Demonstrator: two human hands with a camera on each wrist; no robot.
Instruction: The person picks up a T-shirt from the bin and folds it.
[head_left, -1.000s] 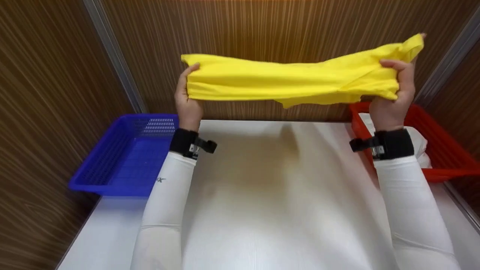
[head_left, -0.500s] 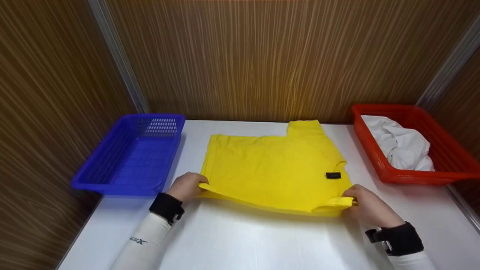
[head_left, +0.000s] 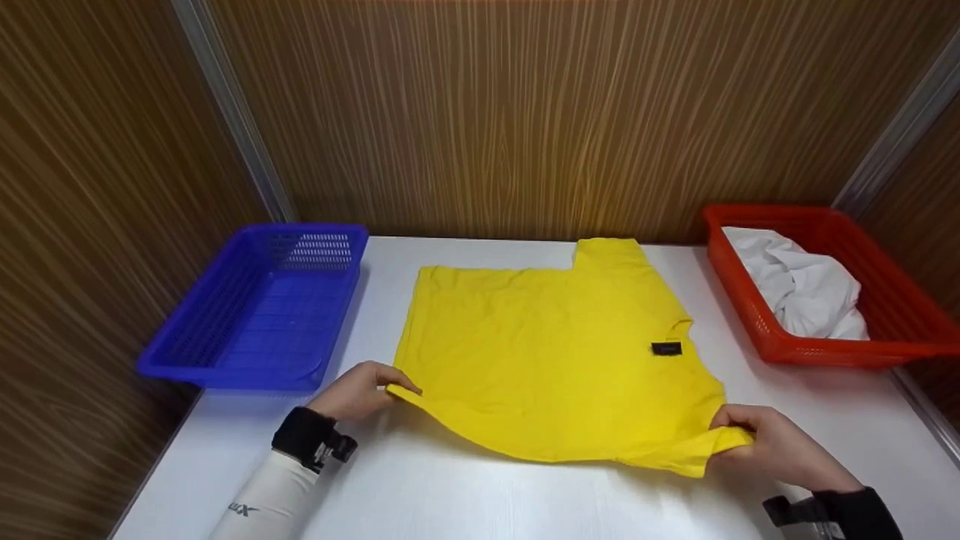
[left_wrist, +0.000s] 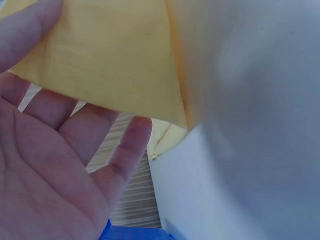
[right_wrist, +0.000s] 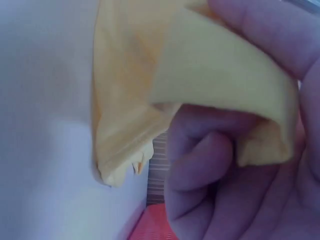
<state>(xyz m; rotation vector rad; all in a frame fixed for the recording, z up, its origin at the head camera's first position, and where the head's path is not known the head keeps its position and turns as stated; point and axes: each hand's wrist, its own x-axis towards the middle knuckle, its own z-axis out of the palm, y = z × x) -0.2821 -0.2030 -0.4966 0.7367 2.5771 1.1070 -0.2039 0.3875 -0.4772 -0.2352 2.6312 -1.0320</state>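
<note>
A yellow T-shirt (head_left: 540, 345) lies spread on the white table, its hem to the left and its neckline, with a black label (head_left: 666, 349), to the right. One sleeve (head_left: 611, 253) points to the back. My left hand (head_left: 361, 390) pinches the near hem corner between thumb and fingers, slightly raised; in the left wrist view the cloth (left_wrist: 105, 60) lies across the fingers. At the near shoulder end, my right hand (head_left: 776, 446) grips the near sleeve. In the right wrist view, cloth (right_wrist: 215, 70) wraps between the thumb and curled fingers.
A blue plastic basket (head_left: 180, 371) stands at the left on the table (head_left: 480, 502). At the right is a red basket (head_left: 757, 315) with crumpled white cloth (head_left: 810, 289) in it. Wood-patterned panels (head_left: 502, 120) close off the back and sides.
The T-shirt, held up and stretched between both hands a second ago, came down flat on the table. Since half a second ago both hands have drawn its near edge toward me and slightly apart.
</note>
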